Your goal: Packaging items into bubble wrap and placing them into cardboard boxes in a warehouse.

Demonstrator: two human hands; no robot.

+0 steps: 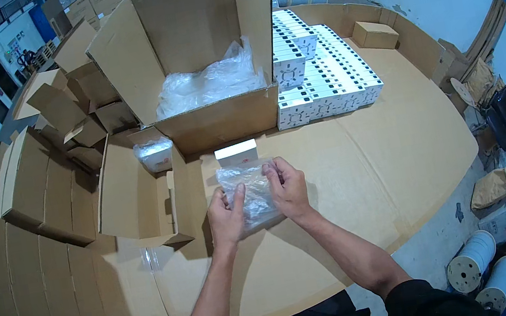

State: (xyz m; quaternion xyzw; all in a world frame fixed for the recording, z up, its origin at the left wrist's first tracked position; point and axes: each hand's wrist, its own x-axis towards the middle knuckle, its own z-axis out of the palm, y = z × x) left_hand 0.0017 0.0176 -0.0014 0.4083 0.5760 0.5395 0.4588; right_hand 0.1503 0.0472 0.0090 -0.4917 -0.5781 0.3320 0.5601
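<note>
Transparent pouch (pixel 248 189) was above the tabletop (pixel 368 165) | left hand (pixel 228 219) at 8 o'clock, right hand (pixel 288 187) at 3, pinched its sides, fingers half-curled | white box (pixel 237 154) at 12 | open carton (pixel 127 199) (tall-walled) bounded 9 | wide room toward 3

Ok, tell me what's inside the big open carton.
A crumpled heap of clear plastic lies in the carton. The heap and the front wall hide the carton's floor and anything underneath.
</note>
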